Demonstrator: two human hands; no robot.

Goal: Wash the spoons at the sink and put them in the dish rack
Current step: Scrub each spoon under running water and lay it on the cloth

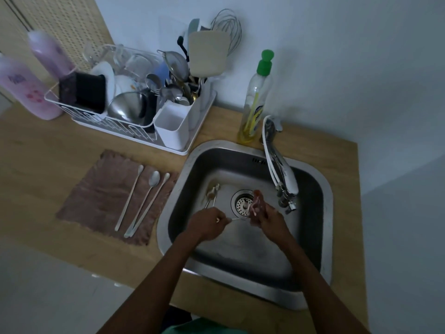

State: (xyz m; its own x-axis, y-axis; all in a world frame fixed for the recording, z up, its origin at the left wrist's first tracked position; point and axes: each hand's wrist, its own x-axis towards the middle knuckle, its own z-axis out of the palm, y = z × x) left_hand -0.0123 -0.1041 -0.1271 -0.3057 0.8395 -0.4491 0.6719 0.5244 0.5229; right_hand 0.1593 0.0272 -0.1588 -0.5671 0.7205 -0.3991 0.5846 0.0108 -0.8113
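While left hand [207,225] pinches spoon [234,219] over sink [240,251], right hand [268,219] grips scrubber [255,203].

This is a small home kitchen, where a wooden counter [36,150] holds a steel sink [240,261] at centre, a chrome tap [281,172] at 2 o'clock, a green-capped dish soap bottle [256,100] at 1 o'clock and a crowded dish rack [172,126] at 11 o'clock.

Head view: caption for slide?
Left hand holds a spoon over the sink, right hand a pinkish scrubber; three spoons lie on the cloth.
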